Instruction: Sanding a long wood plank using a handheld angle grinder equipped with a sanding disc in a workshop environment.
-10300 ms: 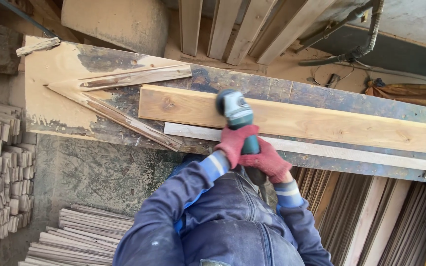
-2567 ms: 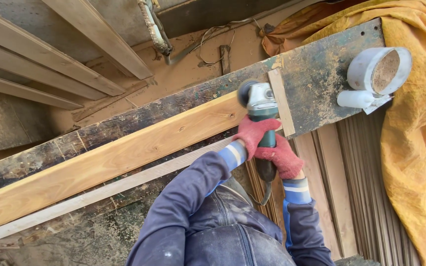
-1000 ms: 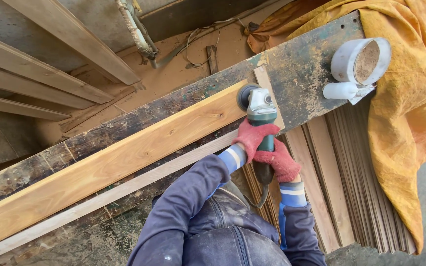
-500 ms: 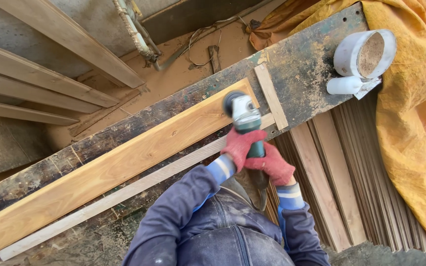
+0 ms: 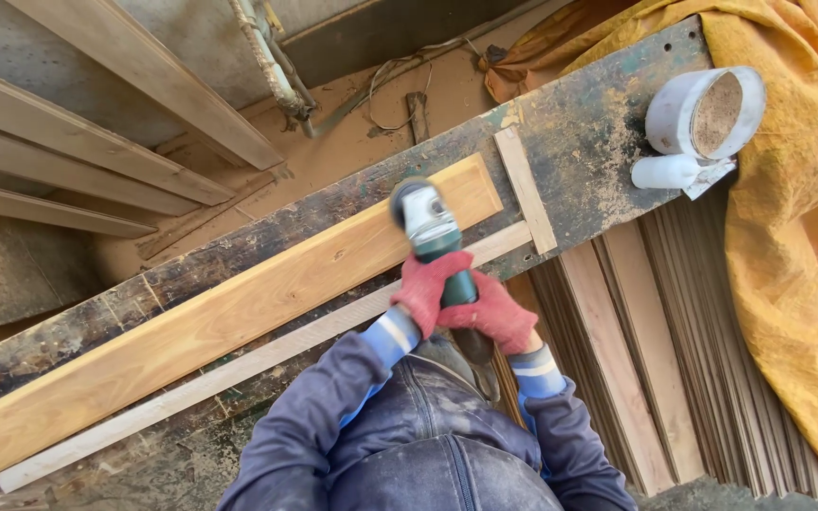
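**Grinder drawn back along the plank**

The angle grinder (image 5: 425, 220), gripped in the left hand (image 5: 425, 287) and right hand (image 5: 490, 315), has moved leftward from the plank's (image 5: 239, 312) right end, where it sat a second ago beside the bench's (image 5: 589, 142) cross batten (image 5: 525, 189).

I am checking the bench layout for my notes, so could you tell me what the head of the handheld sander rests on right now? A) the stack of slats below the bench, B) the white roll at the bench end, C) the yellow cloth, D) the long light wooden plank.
D: the sander, gripped by the left hand and right hand in red gloves, has its head on the long plank, well away from the white roll.
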